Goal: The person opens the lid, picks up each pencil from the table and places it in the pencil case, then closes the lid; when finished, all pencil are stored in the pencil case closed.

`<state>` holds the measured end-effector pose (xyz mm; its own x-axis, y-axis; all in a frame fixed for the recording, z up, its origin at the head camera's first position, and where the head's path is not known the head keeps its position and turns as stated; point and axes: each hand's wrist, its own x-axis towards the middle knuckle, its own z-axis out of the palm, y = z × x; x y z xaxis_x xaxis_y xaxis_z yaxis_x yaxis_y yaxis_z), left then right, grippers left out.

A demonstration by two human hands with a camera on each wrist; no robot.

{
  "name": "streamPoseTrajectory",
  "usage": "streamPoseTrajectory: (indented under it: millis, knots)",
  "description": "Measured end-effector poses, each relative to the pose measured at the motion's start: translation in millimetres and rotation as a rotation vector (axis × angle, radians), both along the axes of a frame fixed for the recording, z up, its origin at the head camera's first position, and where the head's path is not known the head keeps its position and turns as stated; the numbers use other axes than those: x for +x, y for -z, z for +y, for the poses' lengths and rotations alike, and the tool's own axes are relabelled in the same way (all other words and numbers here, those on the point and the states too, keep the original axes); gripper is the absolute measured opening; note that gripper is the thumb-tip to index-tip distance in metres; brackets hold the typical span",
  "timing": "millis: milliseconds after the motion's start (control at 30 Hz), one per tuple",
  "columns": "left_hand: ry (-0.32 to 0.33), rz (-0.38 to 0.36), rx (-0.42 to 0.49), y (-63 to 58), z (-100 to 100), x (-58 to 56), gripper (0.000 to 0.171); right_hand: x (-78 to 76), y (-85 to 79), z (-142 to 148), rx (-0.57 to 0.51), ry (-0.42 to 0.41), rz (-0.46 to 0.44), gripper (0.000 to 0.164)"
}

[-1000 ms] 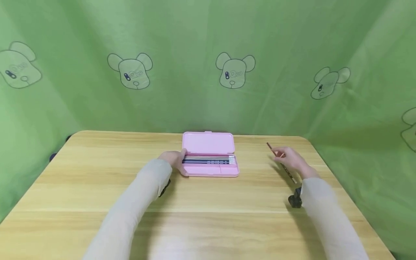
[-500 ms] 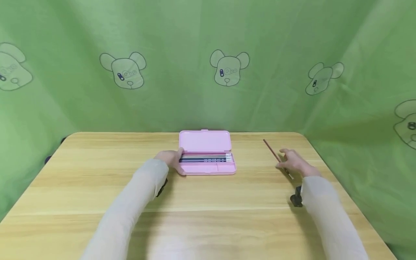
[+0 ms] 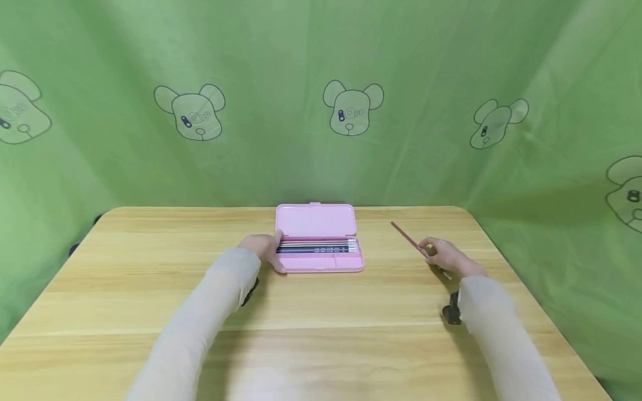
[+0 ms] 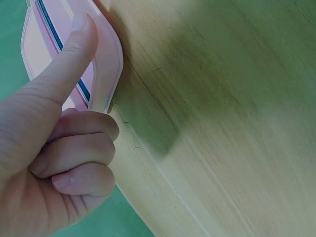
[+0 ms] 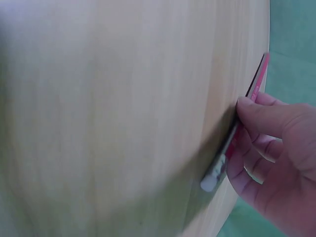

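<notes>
A pink pencil case [image 3: 305,262] lies with its lid [image 3: 315,220] raised at the far middle of the table. Several dark-striped pencils [image 3: 318,247] lie side by side in its back compartment, white ends to the right. My left hand [image 3: 263,249] grips the case's left end. In the left wrist view its thumb [image 4: 79,44] reaches over the case, and other fingers are curled. Off to the right, my right hand [image 3: 446,258] pinches a red pencil [image 3: 405,235] between thumb and fingers. The right wrist view shows the white eraser end [image 5: 209,181] pointing towards me.
The wooden table [image 3: 321,328] has a green curtain [image 3: 271,161] with bear-head drawings behind it and along its sides. A black wrist camera [image 3: 453,309] is worn beneath the right sleeve. The case's front part has two smaller compartments.
The right hand's fingers have loosened over the red pencil and closed on it again. Its far tip has swung left. The left hand stays on the pencil case.
</notes>
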<state>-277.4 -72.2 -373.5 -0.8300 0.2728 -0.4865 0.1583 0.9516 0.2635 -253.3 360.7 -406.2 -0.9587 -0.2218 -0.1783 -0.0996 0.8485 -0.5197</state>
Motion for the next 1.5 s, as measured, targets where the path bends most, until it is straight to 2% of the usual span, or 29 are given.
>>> streamPoseTrajectory:
  millis: [200, 333, 433, 733, 900, 1200, 1500]
  knots:
    - [-0.013, -0.016, 0.013, 1.2, 0.0, -2.2, 0.099, -2.8, 0.3, -10.6, 0.057, -0.046, 0.098, 0.031]
    - [-0.022, -0.019, 0.023, 0.8, -0.5, -2.3, 0.096, -8.9, -1.6, -21.4, 0.081, -0.096, 0.189, 0.030]
    - [-0.029, -0.025, 0.021, 1.2, -0.9, -2.6, 0.099, -13.8, -4.2, -32.1, 0.104, -0.131, 0.249, 0.029]
    - [-0.027, -0.030, 0.041, 0.8, -1.1, -3.2, 0.099, -21.6, -14.5, -77.3, 0.098, -0.191, 0.321, 0.024]
    - [-0.021, -0.032, 0.039, 0.6, -1.5, -2.6, 0.098, -27.0, -10.5, -107.4, 0.103, -0.236, 0.339, 0.023]
    - [-0.023, -0.044, 0.038, 1.6, -3.9, -3.9, 0.103, -34.2, -8.1, -165.1, 0.114, -0.334, 0.310, 0.026]
    - [-0.003, -0.021, 0.027, 2.0, -3.8, -3.8, 0.097, -42.4, -3.8, -191.6, 0.140, -0.372, 0.272, 0.030]
